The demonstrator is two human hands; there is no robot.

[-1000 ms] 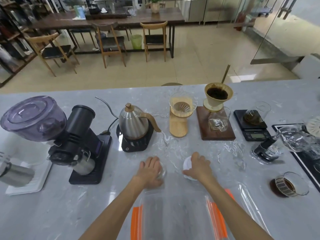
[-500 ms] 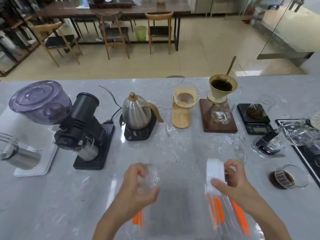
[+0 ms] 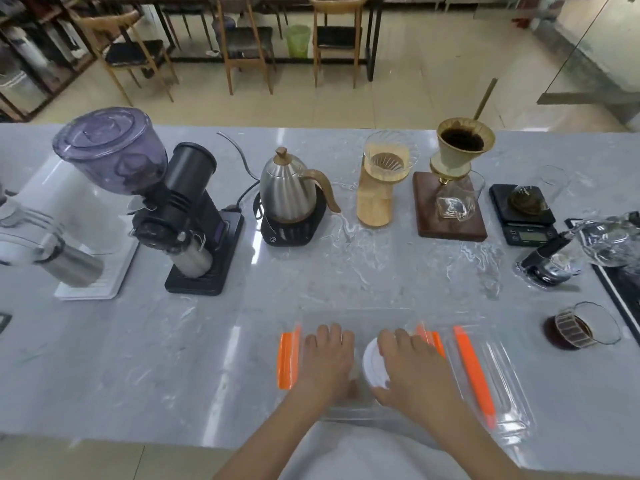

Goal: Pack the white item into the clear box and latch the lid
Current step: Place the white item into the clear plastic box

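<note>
A grey marble counter (image 3: 173, 358) is filling most of the view, with chairs (image 3: 135, 57) standing on the tiled floor beyond it. Along the back of the counter a white grinder (image 3: 69, 216) with a purple hopper is sitting at the far left, a black grinder (image 3: 188, 223) just beside it, then a steel kettle (image 3: 287, 192) on its black base, a wooden stand (image 3: 377, 199) carrying a glass dripper, a second dripper (image 3: 462, 143) full of dark grounds over a walnut base, and a black scale (image 3: 523, 213). A glass cup (image 3: 585, 327) of dark liquid is resting near the right edge.

At the near edge the clear box (image 3: 360, 317) is lying open, orange latches (image 3: 287, 358) showing along its left side. Its lid (image 3: 491, 375) is lying just beside it on the right, with an orange strip of its own.

Both hands are reaching down into the box. The left hand (image 3: 329, 362) is lying palm down with fingers loosely spread; whether it is holding anything cannot be told. The right hand (image 3: 412, 365) is curling over the white item (image 3: 372, 367), fingers and thumb gripping its edges, and the item is sitting inside the box, right of centre.
</note>
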